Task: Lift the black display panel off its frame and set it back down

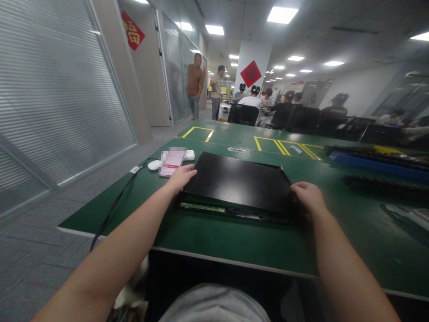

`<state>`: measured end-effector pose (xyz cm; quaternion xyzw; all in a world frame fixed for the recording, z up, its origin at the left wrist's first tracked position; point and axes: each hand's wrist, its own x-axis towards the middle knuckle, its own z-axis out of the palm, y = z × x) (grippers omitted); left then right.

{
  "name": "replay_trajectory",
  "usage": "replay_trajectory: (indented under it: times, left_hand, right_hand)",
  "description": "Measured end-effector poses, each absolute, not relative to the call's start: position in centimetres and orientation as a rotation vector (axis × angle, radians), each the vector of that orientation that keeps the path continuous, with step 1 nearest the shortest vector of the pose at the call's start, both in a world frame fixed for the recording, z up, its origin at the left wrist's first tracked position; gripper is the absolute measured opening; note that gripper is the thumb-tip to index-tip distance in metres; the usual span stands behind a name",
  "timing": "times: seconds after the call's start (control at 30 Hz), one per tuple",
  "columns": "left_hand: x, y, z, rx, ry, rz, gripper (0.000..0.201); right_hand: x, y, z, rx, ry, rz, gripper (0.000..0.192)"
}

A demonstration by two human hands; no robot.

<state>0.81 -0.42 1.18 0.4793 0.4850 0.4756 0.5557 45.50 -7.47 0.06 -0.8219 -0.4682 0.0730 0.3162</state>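
A flat black display panel (237, 181) lies over the green table in front of me, between my hands. Its left edge is gripped by my left hand (182, 178), thumb and fingers closed on the rim. At the opposite edge my right hand (308, 194) pinches the panel's right side. Along the near edge of the panel runs a black strip with a green circuit board (203, 207) showing at its left end. How far the panel stands off the table I cannot tell.
A phone (171, 163) with a pink screen and a white mouse-like object (154, 165) lie left. A black cable (117, 201) hangs over the table's left edge. Dark strips and a blue tray (378, 162) lie right. Yellow tape (281, 147) marks the table (355, 241); people sit and stand beyond.
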Motion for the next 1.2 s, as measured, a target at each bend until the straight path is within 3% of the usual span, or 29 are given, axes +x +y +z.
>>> replay_trajectory:
  times: [1.2]
  left_hand:
    - [0.63, -0.28, 1.09, 1.199, 1.164, 1.100, 0.042]
  right_hand:
    - [45.79, -7.55, 0.17, -2.182, -1.144, 0.228, 0.019]
